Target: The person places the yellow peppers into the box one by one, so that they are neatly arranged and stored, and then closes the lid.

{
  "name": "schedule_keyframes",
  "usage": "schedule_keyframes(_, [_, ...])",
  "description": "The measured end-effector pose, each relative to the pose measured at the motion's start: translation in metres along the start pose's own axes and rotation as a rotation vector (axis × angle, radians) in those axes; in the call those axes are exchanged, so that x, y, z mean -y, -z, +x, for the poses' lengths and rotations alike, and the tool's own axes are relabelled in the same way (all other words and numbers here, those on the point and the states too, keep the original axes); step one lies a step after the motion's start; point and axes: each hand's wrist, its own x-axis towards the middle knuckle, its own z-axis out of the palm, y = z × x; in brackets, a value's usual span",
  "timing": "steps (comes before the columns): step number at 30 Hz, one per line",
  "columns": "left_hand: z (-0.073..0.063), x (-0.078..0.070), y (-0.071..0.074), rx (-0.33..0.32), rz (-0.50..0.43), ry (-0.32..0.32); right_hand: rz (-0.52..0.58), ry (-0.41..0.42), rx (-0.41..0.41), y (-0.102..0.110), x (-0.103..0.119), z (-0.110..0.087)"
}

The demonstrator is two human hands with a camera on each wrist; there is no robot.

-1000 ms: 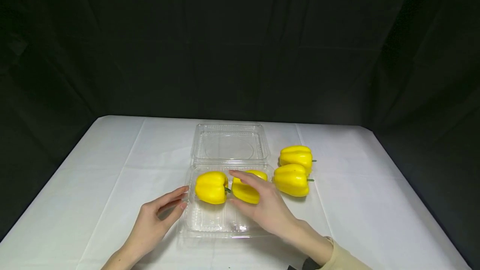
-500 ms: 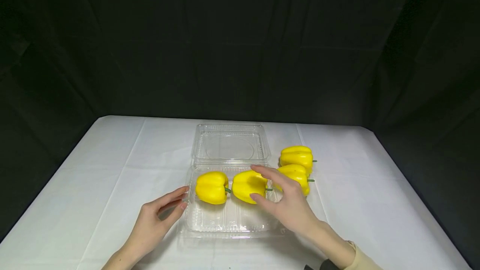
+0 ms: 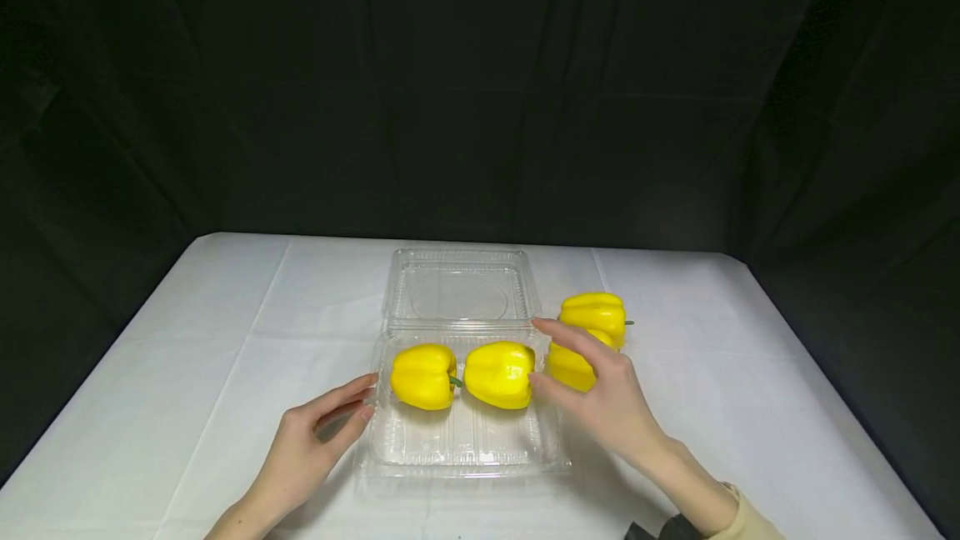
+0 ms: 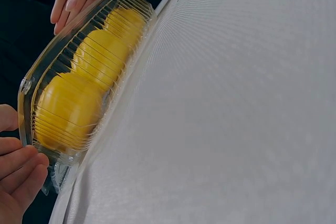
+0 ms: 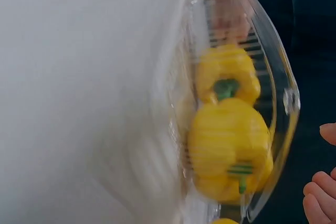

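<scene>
A clear plastic clamshell container point(image 3: 491, 448) lies opened out, its lid point(image 3: 459, 294) laid back on the far side. Two yellow bell peppers sit side by side in the base: the left pepper point(image 3: 420, 377) shows a green stem pointing right, and the right pepper point(image 3: 497, 375) lies beside it. My left hand point(image 3: 296, 448) touches the container's left side with relaxed fingertips; in the left wrist view, its fingers point(image 4: 23, 169) meet the container's end. My right hand point(image 3: 618, 398) hovers spread at the base's right side, thumb tip by the right pepper, with nothing in its grasp.
Two more yellow bell peppers lie on the white-covered table point(image 3: 187, 357) right of the container: a far pepper point(image 3: 592, 311) and a near pepper point(image 3: 572, 367), partly hidden behind my right hand. A black curtain point(image 3: 480, 90) hangs behind the table.
My right hand has let go of the right pepper in the base and drawn away to the right, uncovering it. My left hand stays at the container's left side.
</scene>
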Motion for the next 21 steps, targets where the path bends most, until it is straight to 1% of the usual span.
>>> schedule_keyframes(3, [0.0,0.0,0.0,-0.004,-0.001,-0.005,-0.016,0.026,-0.034,0.004,-0.004,0.002])
schedule_keyframes(7, [-0.001,0.0,0.0,-0.003,-0.002,-0.002,-0.025,0.01,-0.061,0.009,-0.006,0.005])
schedule_keyframes(10, [-0.001,0.0,0.0,0.0,-0.004,0.007,-0.03,-0.012,-0.067,0.013,-0.006,0.007])
schedule_keyframes(17, [-0.001,0.0,0.001,0.002,-0.007,0.007,-0.023,-0.006,-0.084,0.018,-0.009,0.01])
schedule_keyframes(21, [-0.001,0.0,0.001,0.003,-0.006,0.009,-0.018,-0.025,-0.078,0.021,-0.013,0.011])
